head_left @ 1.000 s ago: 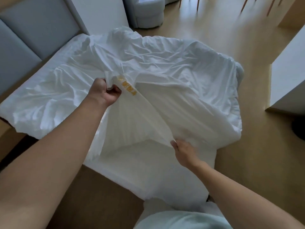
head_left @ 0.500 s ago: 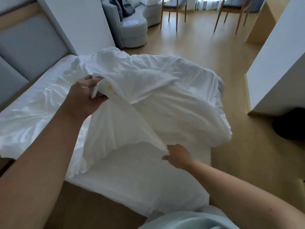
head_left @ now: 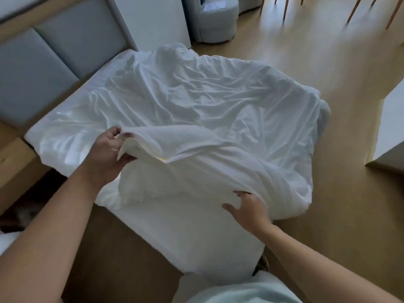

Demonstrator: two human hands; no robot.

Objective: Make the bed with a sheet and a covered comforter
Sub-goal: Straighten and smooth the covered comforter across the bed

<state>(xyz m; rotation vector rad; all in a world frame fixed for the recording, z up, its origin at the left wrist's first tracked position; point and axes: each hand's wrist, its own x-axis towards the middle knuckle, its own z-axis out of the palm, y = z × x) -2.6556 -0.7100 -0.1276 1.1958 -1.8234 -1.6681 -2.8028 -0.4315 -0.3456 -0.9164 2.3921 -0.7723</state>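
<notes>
A crumpled white comforter cover (head_left: 196, 101) lies spread over the bed, its far side hanging past the mattress edge. My left hand (head_left: 107, 149) grips a folded corner of the cover, where a yellowish edge shows. My right hand (head_left: 249, 208) is spread with straight fingers, its fingertips tucked under the cover's near edge. Below that edge the bare white mattress sheet (head_left: 185, 232) shows at the near corner of the bed.
A grey padded headboard (head_left: 43, 62) stands at the left. A wooden bed frame (head_left: 122, 248) runs along the near side. A grey armchair (head_left: 216, 20) and chair legs (head_left: 354, 7) stand on the wood floor beyond. A white wall corner (head_left: 389, 132) is at right.
My left hand has lowered the gripped corner toward the bed. My right hand has let go of the cover's edge and spread its fingers. The view has tilted downward.
</notes>
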